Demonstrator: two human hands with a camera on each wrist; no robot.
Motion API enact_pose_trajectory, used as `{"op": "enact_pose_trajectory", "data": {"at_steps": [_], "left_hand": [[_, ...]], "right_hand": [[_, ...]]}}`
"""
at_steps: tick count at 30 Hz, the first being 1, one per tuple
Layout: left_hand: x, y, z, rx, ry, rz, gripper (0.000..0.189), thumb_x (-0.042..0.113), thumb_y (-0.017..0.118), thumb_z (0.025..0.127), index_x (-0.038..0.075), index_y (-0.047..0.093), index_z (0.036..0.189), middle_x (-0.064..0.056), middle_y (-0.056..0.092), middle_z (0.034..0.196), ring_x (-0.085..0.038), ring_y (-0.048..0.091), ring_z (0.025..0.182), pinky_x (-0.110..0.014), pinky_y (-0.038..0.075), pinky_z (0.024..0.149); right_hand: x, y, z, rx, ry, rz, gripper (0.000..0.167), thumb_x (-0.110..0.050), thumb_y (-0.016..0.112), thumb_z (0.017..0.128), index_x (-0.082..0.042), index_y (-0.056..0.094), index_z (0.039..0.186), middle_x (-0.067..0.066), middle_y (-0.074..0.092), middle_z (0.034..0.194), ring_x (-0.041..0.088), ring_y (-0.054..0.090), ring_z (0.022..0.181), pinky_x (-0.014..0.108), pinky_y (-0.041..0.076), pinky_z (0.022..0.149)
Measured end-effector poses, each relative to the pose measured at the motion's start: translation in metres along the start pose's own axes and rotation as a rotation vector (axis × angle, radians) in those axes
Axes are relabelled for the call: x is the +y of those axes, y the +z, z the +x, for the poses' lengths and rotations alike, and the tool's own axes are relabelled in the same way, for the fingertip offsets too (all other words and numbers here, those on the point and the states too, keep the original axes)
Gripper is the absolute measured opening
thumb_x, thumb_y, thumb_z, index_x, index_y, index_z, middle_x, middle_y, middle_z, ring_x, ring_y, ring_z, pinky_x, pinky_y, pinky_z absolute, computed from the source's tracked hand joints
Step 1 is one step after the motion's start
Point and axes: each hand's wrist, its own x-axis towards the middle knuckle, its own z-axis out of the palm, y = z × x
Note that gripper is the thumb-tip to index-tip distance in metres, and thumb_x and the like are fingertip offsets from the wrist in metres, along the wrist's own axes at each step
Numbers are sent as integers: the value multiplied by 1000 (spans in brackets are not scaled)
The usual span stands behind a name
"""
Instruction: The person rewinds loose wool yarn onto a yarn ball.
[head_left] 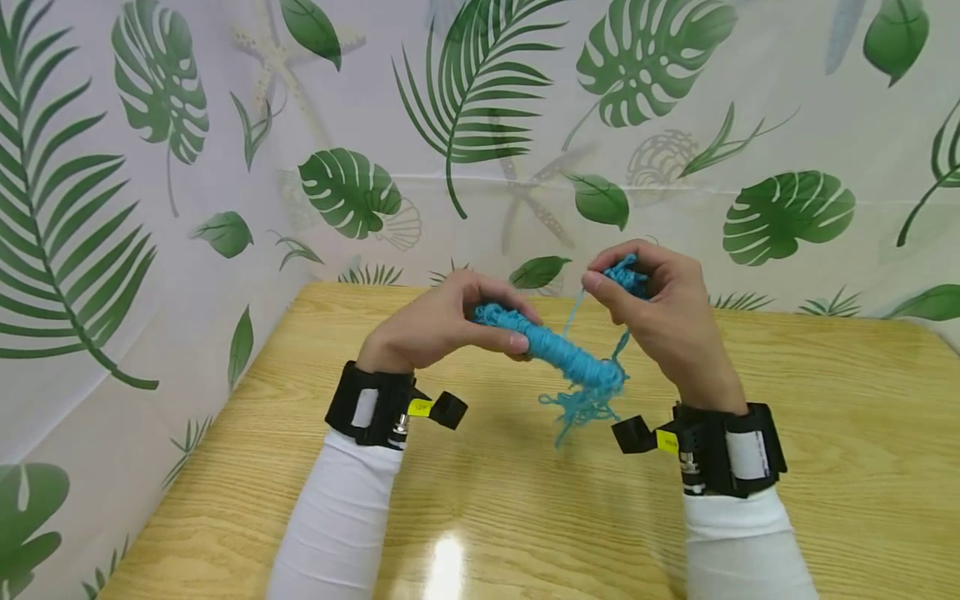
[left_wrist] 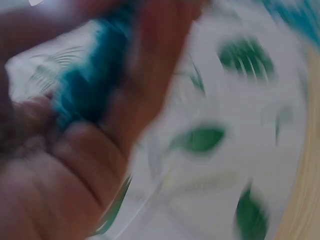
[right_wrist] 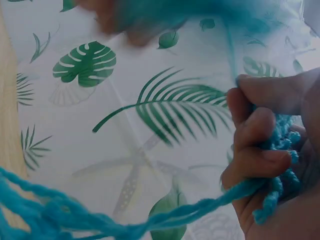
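Note:
A long bundle of blue yarn [head_left: 570, 357] slants down to the right in the head view, above the table. My left hand [head_left: 442, 321] grips its upper left end, thumb on the near side and fingers behind. Loose tangled strands [head_left: 581, 410] hang from the lower right end. My right hand [head_left: 667, 304] holds a small wad of the same yarn [head_left: 626, 275] and pinches a single strand between thumb and forefinger. That thin strand [right_wrist: 231, 50] runs taut to the bundle. A twisted length of yarn [right_wrist: 190, 212] also trails out of the right hand's curled fingers.
Below the hands lies a wood-grain table [head_left: 525, 517]. A white cloth with green leaf prints [head_left: 465, 92] hangs behind it and along the left. Each wrist wears a black strap with a small camera [head_left: 450, 410].

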Motion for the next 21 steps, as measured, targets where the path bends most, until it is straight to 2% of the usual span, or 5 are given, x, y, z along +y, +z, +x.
{"op": "enact_pose_trajectory", "data": {"at_steps": [5,9,13,17,21], "left_hand": [[1,5,5,241,242,-395,27,10,82,88,0,72,111,-15,62,105,-22,71,89,-31,56,90],[-1,6,6,504,25,215,20,0,72,94,-5,71,113,-12,65,99,-16,65,80,-26,54,78],[0,1,1,134,-157,556,17,4,78,90,0,75,107,-8,68,94,-21,58,76,-30,50,68],[4,-2,-2,-153,27,187,19,6,79,91,1,74,108,-14,68,99,-26,64,81,-37,56,77],[6,6,3,32,175,-365,13,5,73,95,3,73,108,-17,61,106,-26,69,88,-36,57,87]], "right_hand": [[-1,3,0,-146,-13,-96,6,-4,70,97,1,69,99,8,60,80,21,49,62,28,43,57],[-11,5,-3,-246,-58,-217,2,-8,72,97,-7,73,98,4,61,77,19,50,61,28,43,57],[-14,4,-3,-50,-71,16,5,-1,71,95,3,71,99,9,60,78,20,48,60,27,41,54],[-3,4,0,179,-132,60,11,-1,72,94,9,70,100,9,59,76,18,47,58,25,40,54],[-2,1,-1,55,-171,-314,5,-1,73,94,1,71,98,4,61,76,16,46,60,26,38,57]]}}
